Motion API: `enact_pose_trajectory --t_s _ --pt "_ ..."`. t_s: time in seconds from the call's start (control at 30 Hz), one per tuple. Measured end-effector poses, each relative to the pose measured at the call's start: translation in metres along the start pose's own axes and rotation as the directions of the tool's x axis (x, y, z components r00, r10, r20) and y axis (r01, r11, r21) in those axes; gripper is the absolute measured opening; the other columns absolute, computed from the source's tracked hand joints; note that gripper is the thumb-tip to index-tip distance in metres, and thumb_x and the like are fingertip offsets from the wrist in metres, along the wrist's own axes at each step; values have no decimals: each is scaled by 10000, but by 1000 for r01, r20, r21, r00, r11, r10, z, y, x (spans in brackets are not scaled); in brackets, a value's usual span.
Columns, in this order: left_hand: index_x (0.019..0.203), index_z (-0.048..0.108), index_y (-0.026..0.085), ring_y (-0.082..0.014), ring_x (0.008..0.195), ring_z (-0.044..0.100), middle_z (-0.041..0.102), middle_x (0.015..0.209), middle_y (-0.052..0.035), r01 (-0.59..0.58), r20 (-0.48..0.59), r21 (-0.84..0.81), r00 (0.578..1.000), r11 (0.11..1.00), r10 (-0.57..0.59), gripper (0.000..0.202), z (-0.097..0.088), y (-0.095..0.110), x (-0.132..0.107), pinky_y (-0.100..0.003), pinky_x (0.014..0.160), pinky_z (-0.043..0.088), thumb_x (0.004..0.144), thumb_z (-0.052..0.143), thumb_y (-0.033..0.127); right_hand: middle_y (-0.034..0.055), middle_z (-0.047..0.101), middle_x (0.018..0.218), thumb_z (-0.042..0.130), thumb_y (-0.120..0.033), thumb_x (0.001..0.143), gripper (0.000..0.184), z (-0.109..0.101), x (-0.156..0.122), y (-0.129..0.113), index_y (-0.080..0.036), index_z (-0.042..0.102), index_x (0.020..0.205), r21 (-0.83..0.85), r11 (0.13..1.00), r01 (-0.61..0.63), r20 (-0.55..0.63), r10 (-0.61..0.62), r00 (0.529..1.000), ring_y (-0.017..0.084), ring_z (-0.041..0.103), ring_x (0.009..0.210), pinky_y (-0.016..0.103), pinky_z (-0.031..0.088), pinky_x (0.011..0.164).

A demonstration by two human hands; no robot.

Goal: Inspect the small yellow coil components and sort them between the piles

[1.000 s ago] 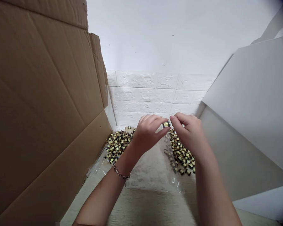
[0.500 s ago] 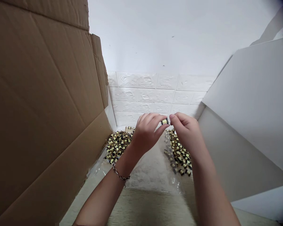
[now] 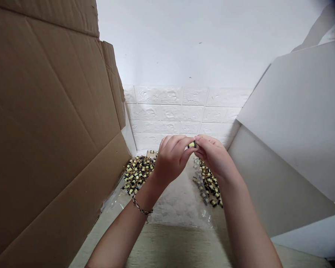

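Note:
A small transformer (image 3: 191, 144), a yellow-wrapped coil with black ends and thin pins, is pinched between the thumb and fingers of my left hand (image 3: 173, 154). My right hand (image 3: 213, 152) is closed at the pin end of the same piece, its thumb and fingertips pressed against it. Whether those fingertips also grip a fine wire is too small to tell. Below and left of my hands lies a pile of similar transformers (image 3: 139, 173) with brown wire leads. A second pile of transformers (image 3: 210, 182) lies under my right hand and wrist, which partly cover it.
A clear plastic bag (image 3: 178, 208) lies flat on the light wooden table (image 3: 167, 245) between the piles. A tall brown cardboard panel (image 3: 50, 130) walls off the left side. White panels (image 3: 293, 119) stand at the right. Behind is a white brick-patterned wall (image 3: 167, 111).
My right hand has moved left, from slightly apart to touching the transformer's pin end. My left hand keeps its pinch on the piece. The whole view has shifted slightly.

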State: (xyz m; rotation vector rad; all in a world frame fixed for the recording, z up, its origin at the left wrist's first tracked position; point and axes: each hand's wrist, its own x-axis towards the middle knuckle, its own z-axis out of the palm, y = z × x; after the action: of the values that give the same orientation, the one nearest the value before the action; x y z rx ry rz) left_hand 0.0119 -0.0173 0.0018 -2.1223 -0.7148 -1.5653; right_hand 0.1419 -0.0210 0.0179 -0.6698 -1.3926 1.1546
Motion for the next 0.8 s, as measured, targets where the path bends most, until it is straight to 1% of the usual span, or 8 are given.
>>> enact_pose_trajectory --t_s 0.1,0.23,0.3,0.37,0.47,0.53,0.63,0.8 --pt "931 550 149 -135 807 524 608 841 -47 -9 -43 -21 999 1000 8 198 -1 1 1 -261 742 397 750 566 227 -56 277 492 495 -263 772 305 -3 4 2 -160 377 511 45 999 -26 4 25 1000 49 219 443 207 172 415" --pt "922 554 154 -125 818 531 613 841 -41 16 -88 -49 996 999 -20 192 -5 0 5 -244 752 406 743 575 222 -62 262 459 481 -268 773 296 -11 9 5 -161 390 513 -15 998 -61 -105 59 993 49 218 419 210 164 414" --pt "921 558 153 -126 812 533 611 835 -42 9 -72 -49 997 999 -13 193 -6 -1 6 -247 745 409 743 575 224 -64 246 449 453 -305 795 308 -13 9 5 -165 402 526 -56 998 -22 -140 14 990 55 223 416 215 172 421" --pt "926 558 152 -128 811 532 608 831 -43 -4 -50 -49 999 999 2 200 -6 -2 7 -253 743 409 742 576 230 -56 262 459 413 -365 821 345 -14 8 3 -169 411 538 -119 991 62 -146 -79 986 64 256 432 222 199 437" --pt "933 549 155 -131 821 526 603 839 -45 -27 -9 -64 1000 998 26 201 -5 -3 6 -263 750 406 751 565 237 -40 322 500 381 -425 833 375 -12 3 -2 -172 427 561 -255 952 171 -128 -208 970 78 323 489 231 249 487" --pt "938 544 156 -133 829 521 598 849 -47 -36 22 -84 999 996 38 202 -5 -3 6 -269 756 405 757 556 243 -35 346 527 391 -430 831 365 -10 -1 -6 -173 430 575 -340 920 197 -97 -243 965 83 346 527 234 265 521" --pt "950 539 168 -136 840 517 594 869 -43 -25 86 -126 996 992 36 211 -4 -2 5 -279 765 406 759 553 256 -36 357 547 422 -417 823 346 -8 -5 -10 -171 433 581 -396 895 207 -37 -241 970 83 348 557 229 267 543" --pt "970 529 170 -131 873 529 608 903 -37 0 154 -215 988 977 34 219 -4 -2 5 -279 789 410 763 548 240 -44 356 534 457 -393 811 320 -10 -7 -9 -169 433 583 -335 928 161 8 -168 986 76 327 535 222 254 521"
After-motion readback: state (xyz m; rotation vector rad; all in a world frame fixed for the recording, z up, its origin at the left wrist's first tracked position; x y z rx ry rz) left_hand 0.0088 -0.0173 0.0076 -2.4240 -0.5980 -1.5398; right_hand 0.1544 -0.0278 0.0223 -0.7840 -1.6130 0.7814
